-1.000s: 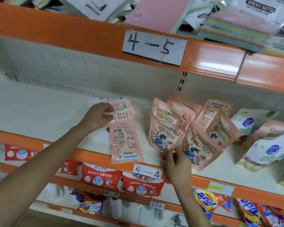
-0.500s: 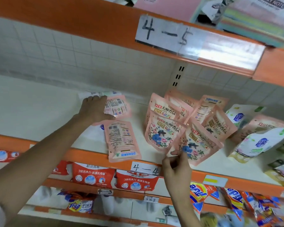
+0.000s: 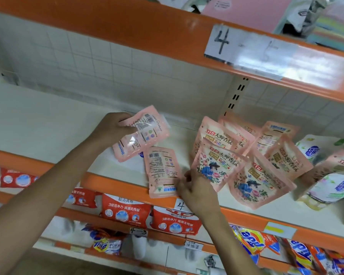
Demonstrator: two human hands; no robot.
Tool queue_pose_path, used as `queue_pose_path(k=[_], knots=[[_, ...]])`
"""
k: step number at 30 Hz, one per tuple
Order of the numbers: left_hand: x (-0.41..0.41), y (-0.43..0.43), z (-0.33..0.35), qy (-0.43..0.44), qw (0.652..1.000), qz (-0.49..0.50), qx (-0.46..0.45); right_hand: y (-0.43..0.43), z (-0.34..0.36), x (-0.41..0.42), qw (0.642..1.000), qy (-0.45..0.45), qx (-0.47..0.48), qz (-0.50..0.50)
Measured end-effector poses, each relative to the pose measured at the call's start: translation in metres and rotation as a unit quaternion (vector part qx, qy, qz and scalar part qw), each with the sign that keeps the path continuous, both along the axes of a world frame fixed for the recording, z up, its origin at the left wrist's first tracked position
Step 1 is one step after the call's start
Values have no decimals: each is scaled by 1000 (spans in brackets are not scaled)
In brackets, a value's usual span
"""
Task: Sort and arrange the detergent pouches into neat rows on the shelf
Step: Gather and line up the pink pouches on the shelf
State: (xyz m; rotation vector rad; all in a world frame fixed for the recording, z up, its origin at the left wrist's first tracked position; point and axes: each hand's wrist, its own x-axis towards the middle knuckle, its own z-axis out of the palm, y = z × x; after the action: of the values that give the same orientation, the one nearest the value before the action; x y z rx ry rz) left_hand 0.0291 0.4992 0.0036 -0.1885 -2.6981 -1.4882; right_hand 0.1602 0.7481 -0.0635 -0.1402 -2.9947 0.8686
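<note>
My left hand (image 3: 112,130) grips a pink detergent pouch (image 3: 145,133), back side up, lifted and tilted above the white shelf (image 3: 48,126). A second pink pouch (image 3: 162,171) lies back side up at the shelf's front edge. My right hand (image 3: 197,190) rests at that pouch's lower right corner, fingers touching its edge. To the right, several pink floral pouches (image 3: 214,165) lean in a loose overlapping heap. White pouches with blue logos (image 3: 330,185) lie further right.
An orange shelf beam (image 3: 127,26) with a paper label "4-5" (image 3: 246,48) hangs overhead. The orange front rail (image 3: 246,217) carries a "4-4" tag. Red and orange detergent bags (image 3: 125,211) fill the shelves below. The left part of the shelf is bare.
My left hand has lifted its pink pouch off the shelf and tilted it. My right hand has moved left from the floral pouches to the lying pouch's corner.
</note>
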Motion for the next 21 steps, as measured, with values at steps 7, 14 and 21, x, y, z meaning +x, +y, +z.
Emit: queue_pose_path(k=[7, 14, 21], knots=[[16, -56, 5, 74, 973, -64, -209, -10, 1, 0, 992, -25, 121, 40], [19, -65, -11, 81, 978, -41, -186, -12, 2, -1, 992, -34, 112, 39], [23, -79, -26, 37, 986, -67, -151, -14, 2, -2, 993, -45, 105, 32]])
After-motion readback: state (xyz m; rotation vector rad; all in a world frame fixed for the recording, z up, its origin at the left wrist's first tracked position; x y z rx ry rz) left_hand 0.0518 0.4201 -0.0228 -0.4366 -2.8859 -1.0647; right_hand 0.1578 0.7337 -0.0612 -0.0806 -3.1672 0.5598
